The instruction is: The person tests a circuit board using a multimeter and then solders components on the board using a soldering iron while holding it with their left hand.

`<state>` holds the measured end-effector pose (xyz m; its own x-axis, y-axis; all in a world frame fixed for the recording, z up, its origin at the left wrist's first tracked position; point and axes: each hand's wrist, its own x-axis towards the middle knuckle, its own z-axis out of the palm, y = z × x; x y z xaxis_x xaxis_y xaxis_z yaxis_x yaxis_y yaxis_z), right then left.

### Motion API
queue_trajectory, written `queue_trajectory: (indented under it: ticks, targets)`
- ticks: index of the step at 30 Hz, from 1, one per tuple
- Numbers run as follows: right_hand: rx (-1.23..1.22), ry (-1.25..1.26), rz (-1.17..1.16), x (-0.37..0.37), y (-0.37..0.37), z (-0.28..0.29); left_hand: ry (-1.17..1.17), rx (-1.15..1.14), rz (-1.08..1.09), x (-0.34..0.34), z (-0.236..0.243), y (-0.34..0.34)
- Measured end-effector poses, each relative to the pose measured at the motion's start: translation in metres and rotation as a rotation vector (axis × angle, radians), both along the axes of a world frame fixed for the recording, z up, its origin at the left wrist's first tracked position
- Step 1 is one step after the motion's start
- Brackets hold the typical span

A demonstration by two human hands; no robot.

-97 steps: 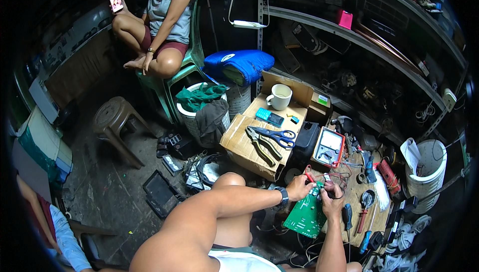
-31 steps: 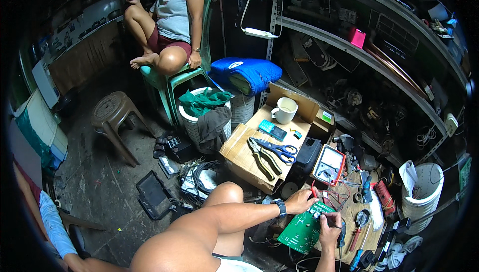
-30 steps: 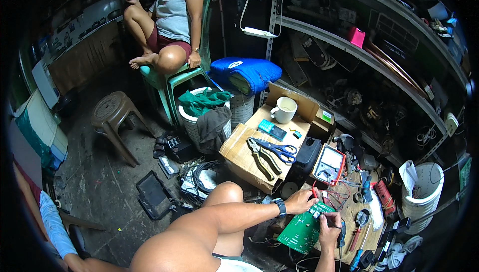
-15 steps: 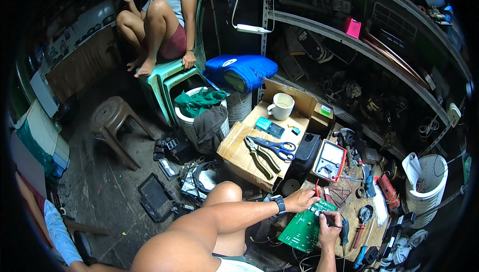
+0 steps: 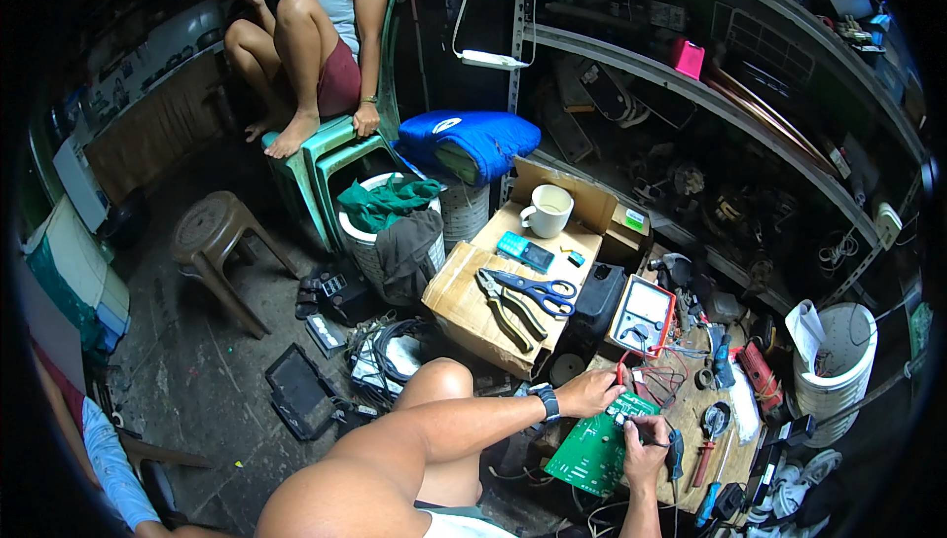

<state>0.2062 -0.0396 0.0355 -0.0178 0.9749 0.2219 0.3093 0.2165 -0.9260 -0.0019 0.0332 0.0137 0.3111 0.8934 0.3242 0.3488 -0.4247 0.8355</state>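
A green circuit board (image 5: 584, 459) lies at a slant on the near edge of the wooden worktable. At its far edge my left hand (image 5: 595, 393), with a dark watch on the wrist, is closed round a red test probe (image 5: 621, 374). Over the board's right part, my right hand (image 5: 644, 447) grips a slim black probe (image 5: 636, 425) like a pen. Its tip is near small parts on the board; I cannot tell whether it touches. Beyond the hands stands an analog multimeter (image 5: 642, 313) with a red frame, its red and dark leads (image 5: 674, 380) looping over the table.
Right of the board lie a dark-handled tool (image 5: 675, 454), screwdrivers (image 5: 706, 506) and a roll of tape (image 5: 703, 378). A cardboard box (image 5: 464, 291) carries pliers (image 5: 510, 313), scissors (image 5: 543, 291), a phone (image 5: 526, 252) and a mug (image 5: 547, 211). Another person (image 5: 340, 35) sits on stacked green chairs (image 5: 321, 148).
Both hands stay at the board with the probes, nearly unmoved. The whole view has shifted slightly. The seated person has tilted the held phone, so its screen no longer faces me.
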Motion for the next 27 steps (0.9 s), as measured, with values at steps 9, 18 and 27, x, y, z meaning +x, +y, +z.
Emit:
queue_trajectory:
  ticks: [9,18,27]
  targets:
    - [-0.02,0.02,0.02,-0.003,-0.005,0.006,-0.056,-0.056,0.0,0.0,0.001,-0.002]
    - [0.017,-0.009,0.019,-0.011,-0.006,0.015,-0.109,-0.09,0.038,-0.002,-0.006,0.004]
    - [-0.024,0.023,0.031,-0.01,-0.004,0.008,0.057,-0.051,0.031,0.002,0.003,0.001]
